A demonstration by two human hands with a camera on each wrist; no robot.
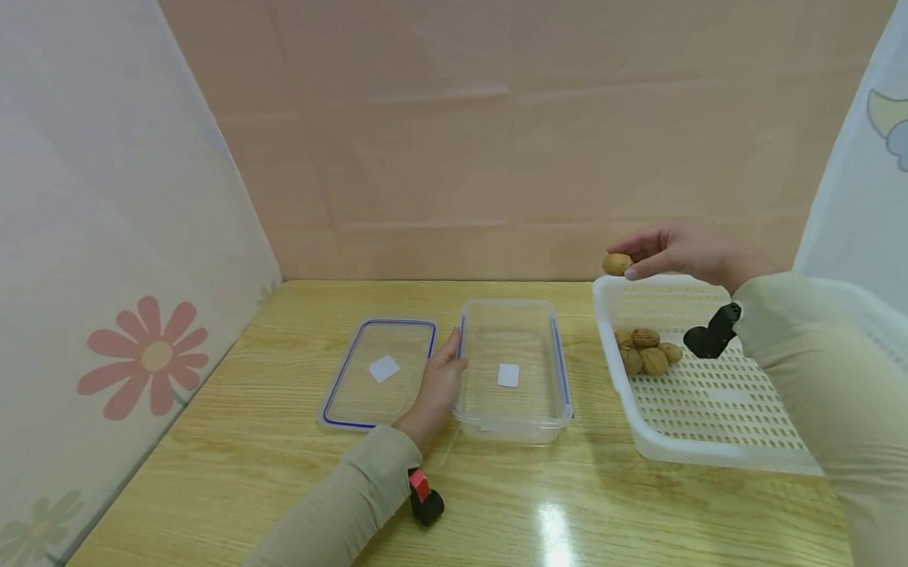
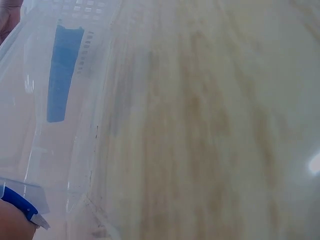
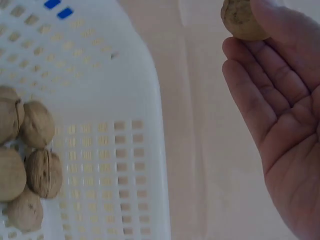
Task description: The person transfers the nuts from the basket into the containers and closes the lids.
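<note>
the lid (image 1: 377, 371) lies flat on the table (image 1: 282, 478), off the clear container (image 1: 513, 371). the left hand (image 1: 439, 387) rests relaxed fingers against the container's left wall, likely steadying it. the right hand (image 1: 688, 252) pinches a walnut (image 1: 616, 263) at its fingertips, above the white basket's (image 1: 720, 397) corner, where the other walnuts (image 1: 647, 350) cluster.

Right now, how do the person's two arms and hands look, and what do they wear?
Both hands are bare, without gloves or rings visible. The left hand and right hand come out of long beige sleeves. A black device with a red part sits at the left wrist; a black one sits at the right wrist.
</note>
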